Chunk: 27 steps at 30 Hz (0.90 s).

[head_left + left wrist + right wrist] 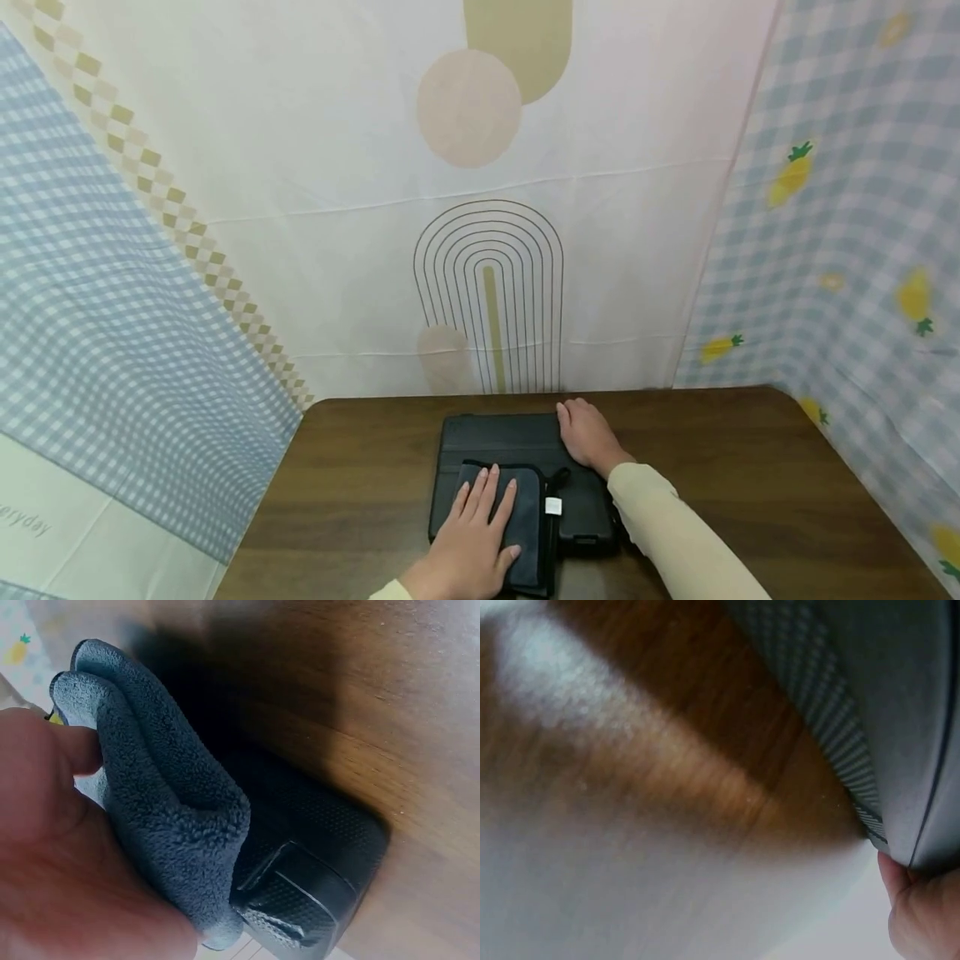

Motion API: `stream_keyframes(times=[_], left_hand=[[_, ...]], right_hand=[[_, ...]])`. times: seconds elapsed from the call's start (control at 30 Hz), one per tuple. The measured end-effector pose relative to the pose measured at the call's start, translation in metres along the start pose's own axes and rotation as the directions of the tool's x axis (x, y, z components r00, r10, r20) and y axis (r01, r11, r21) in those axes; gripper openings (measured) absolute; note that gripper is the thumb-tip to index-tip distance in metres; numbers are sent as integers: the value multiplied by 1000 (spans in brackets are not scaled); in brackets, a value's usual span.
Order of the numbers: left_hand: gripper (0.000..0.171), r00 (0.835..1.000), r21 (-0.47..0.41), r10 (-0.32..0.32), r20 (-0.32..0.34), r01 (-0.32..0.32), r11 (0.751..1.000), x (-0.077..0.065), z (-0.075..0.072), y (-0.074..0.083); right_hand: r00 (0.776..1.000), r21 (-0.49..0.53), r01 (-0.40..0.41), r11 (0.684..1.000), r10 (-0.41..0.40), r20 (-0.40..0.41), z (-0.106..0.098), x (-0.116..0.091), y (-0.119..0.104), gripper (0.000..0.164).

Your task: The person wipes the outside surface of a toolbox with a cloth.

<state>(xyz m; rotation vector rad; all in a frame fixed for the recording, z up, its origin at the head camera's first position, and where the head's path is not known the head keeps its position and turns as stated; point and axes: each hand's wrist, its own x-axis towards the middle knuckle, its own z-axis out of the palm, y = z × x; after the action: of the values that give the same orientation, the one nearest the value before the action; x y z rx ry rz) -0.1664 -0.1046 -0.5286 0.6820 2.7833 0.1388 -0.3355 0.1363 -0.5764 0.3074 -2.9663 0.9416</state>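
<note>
A black tablet case (491, 433) with crease lines across its cover lies on the brown table. On its near left part is a folded dark grey cloth (525, 533) with black edging and a small white tag (552, 506). My left hand (476, 533) rests on the cloth, fingers straight and spread. In the left wrist view the plush cloth (161, 772) is folded over beside my thumb, above the case's textured corner (300, 892). My right hand (588, 435) grips the case's far right edge, fingertips over the rim. The right wrist view shows the case's ribbed side (817, 697) by that hand.
The wooden table (360, 475) extends to both sides of the case, its far edge against a white printed cloth backdrop (337, 292). Blue checked fabric hangs at the left (150, 333) and, with pineapple prints, at the right (847, 250).
</note>
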Motion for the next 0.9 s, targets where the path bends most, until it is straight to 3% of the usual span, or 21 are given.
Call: stream_keyframes(times=[0.23, 0.4, 0.57, 0.77, 0.9], left_hand=[[83, 999, 1, -8, -33, 8, 1000, 0, 6, -2], [84, 994, -30, 22, -108, -25, 999, -5, 13, -12], [84, 986, 2, 29, -165, -29, 1000, -15, 19, -22], [83, 976, 59, 17, -215, -5, 998, -28, 27, -43], [83, 965, -14, -7, -261, 3, 1000, -37, 33, -60]], right_hand=[[1000, 15, 7, 1000, -7, 13, 2, 2, 5, 49], [1000, 39, 24, 999, -23, -12, 1, 1, 8, 43], [1000, 56, 27, 998, -27, -7, 0, 1, 11, 40], [1000, 63, 22, 998, -23, 9, -2, -1, 9, 40], [1000, 62, 14, 998, -15, 14, -3, 0, 7, 40]])
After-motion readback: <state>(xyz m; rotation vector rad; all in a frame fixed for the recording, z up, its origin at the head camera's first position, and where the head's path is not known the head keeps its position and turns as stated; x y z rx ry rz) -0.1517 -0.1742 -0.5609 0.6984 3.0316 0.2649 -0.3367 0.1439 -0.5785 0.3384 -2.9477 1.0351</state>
